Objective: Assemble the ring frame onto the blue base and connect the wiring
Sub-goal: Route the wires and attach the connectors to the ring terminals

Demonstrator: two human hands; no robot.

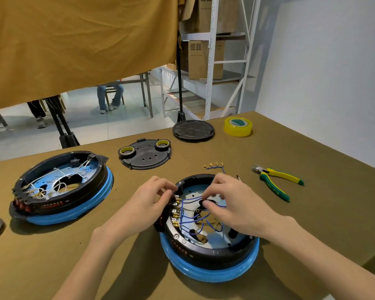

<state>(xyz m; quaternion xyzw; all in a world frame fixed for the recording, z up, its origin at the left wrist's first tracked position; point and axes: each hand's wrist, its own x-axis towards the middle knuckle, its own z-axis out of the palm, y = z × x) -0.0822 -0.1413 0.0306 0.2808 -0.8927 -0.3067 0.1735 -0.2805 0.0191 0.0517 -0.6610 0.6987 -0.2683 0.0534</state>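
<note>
Wiring step, judging by the layout: ring frame already seated on the blue base, near and right of centre on the olive table. Left hand at the frame's left wall, fingers curled around the black switch block beside the row of brass terminals. Right hand reaching in from the right over the open middle, fingertips pinching what looks like one of the blue wires; exact wire end hidden under the fingers.

Key relation: terminals just left of the right hand's fingertips, stacked in a row running near to far along the frame's left wall, each tab pointing inward to the right. Wires fanning rightward from that row, so any connector needs to travel leftward, along the tab's axis. Left hand nearer the terminals, well placed to brace; right hand nearer the loose wire ends.

Spare wires with connectors beyond the frame, pliers to the right, second wired unit well apart to the left.
</note>
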